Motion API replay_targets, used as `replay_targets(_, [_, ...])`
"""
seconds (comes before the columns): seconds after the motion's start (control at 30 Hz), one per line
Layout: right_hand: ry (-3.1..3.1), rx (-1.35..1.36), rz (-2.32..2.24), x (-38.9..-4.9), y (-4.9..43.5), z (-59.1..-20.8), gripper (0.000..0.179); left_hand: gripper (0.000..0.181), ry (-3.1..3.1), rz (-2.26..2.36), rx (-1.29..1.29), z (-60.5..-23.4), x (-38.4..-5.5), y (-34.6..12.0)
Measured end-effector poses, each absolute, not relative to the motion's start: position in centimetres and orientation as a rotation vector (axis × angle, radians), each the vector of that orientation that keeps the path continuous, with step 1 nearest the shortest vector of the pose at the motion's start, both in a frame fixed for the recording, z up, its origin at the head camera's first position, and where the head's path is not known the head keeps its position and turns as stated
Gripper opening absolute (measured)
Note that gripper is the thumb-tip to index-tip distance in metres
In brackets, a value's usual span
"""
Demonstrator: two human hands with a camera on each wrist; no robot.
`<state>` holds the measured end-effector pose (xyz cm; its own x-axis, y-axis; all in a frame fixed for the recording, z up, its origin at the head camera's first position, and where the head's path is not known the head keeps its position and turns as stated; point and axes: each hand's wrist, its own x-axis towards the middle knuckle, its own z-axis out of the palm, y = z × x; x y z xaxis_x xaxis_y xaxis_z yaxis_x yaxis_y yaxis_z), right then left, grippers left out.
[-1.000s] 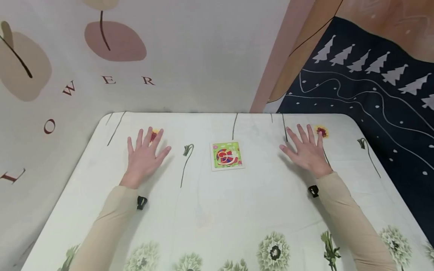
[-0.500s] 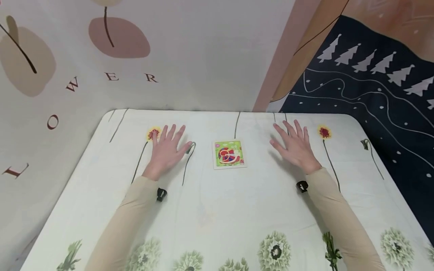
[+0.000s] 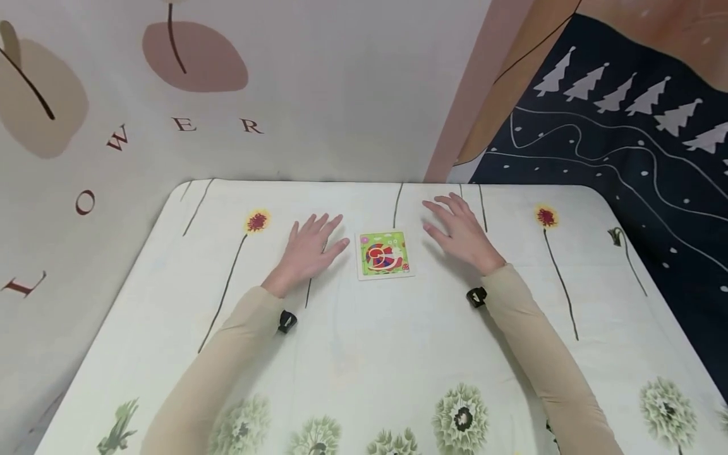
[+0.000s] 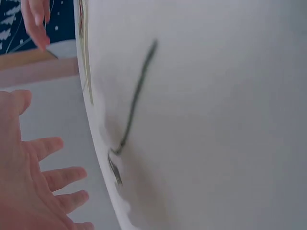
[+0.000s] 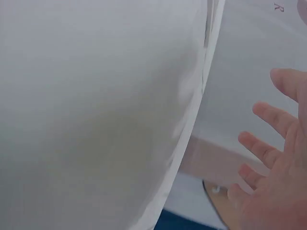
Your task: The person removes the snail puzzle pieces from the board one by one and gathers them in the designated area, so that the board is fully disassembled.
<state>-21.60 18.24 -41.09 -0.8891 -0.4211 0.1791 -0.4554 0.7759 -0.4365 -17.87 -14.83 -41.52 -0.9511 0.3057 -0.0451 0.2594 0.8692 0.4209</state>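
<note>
A small square picture puzzle (image 3: 384,254) lies flat on the white tablecloth, its green face showing a red and purple snail inside a pale border. Just left of it, my left hand (image 3: 309,253) hovers over the cloth with fingers spread, the thumb tip close to the puzzle's left edge. On the other side my right hand (image 3: 462,234) is held above the table, fingers apart and slightly bent, a short way from the puzzle's right edge. Neither hand holds anything. In the left wrist view the puzzle (image 4: 85,52) appears edge-on, as a thin slab.
The table is covered by a white cloth (image 3: 364,354) printed with flowers and stems. Behind it rises a pale wall hanging (image 3: 341,95) with letters, and a dark cloth (image 3: 603,139) with white trees hangs at the right. Each wrist wears a black strap (image 3: 287,321).
Both hands have moved inward from the sides toward the puzzle, the left hand rightward and the right hand leftward. The puzzle stays in place on the cloth.
</note>
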Motion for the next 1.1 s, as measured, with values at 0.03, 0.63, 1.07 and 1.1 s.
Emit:
replay_targets(0.03, [-2.892,0.73,0.751,-21.8,17.8,-41.1,0.051,0.065,2.919,0.642,0.458,-41.5,-17.9,-14.6])
replay_targets(0.63, [-2.826,0.831,0.891,-22.3,14.4,-40.9,0.04,0.058,2.823,0.595,0.707,-41.7,-16.0,-11.5])
replay_targets(1.07, [-2.926,0.936,0.928,-22.3,13.4,-40.9,0.037,0.051,2.801,0.491,0.862,-42.4,-15.7,-11.2])
replay_targets(1.1, [-2.932,0.953,0.936,-22.3,13.3,-41.0,0.037,0.051,2.805,0.47,0.861,-42.4,-15.7,-11.1])
